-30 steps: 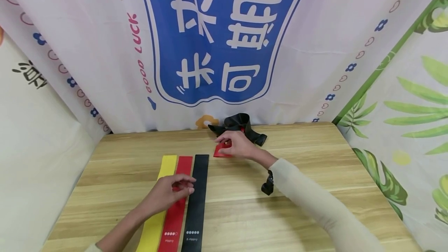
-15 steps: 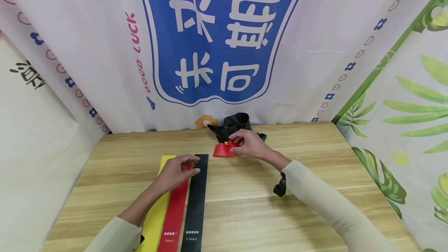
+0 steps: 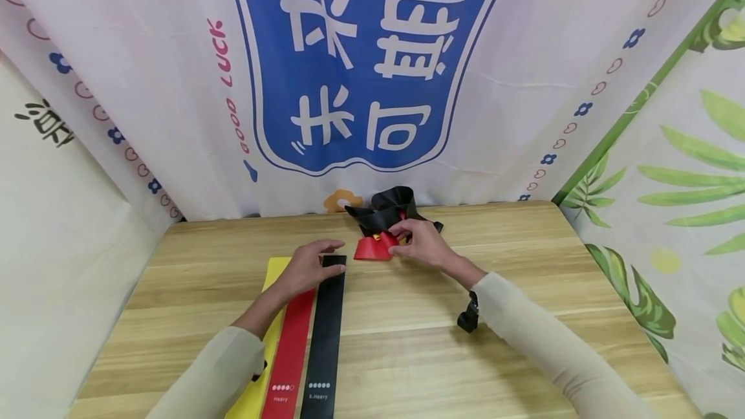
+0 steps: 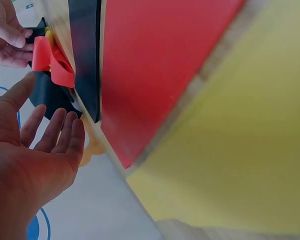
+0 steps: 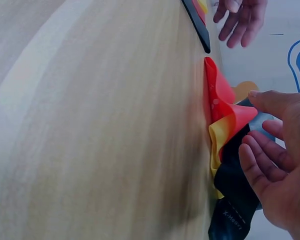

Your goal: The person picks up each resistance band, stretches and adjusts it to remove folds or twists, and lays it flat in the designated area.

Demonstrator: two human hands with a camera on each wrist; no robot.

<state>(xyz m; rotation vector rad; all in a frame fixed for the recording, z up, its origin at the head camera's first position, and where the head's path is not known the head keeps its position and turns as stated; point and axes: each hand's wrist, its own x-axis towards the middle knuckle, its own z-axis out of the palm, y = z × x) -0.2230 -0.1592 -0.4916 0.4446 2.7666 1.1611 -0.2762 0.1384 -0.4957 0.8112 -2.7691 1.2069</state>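
Observation:
Three flat resistance bands lie side by side: yellow [image 3: 278,268], red [image 3: 292,335] and black [image 3: 324,335]. The red one reads "Heavy", the black "X-Heavy". Over their far ends hovers my left hand [image 3: 307,268], fingers spread and loosely bent, holding nothing. Near the back edge is a heap of crumpled bands: a red band [image 3: 371,248] in front, a black band [image 3: 378,220] behind, and a yellow band [image 5: 219,137] folded between them in the right wrist view. My right hand [image 3: 427,243] is at the heap's right side, relaxed, its thumb tip right by the red band's edge.
The wooden table [image 3: 419,341] ends at a printed curtain [image 3: 495,147] just behind the heap. More printed cloth [image 3: 687,225] hangs along the right side, and pale cloth [image 3: 58,244] along the left. A dark wrist strap [image 3: 468,315] hangs below my right sleeve.
My left hand has moved forward and right, from the bands' middle to their far ends. My right hand has drawn back right from the crumpled red band, which now shows more fully.

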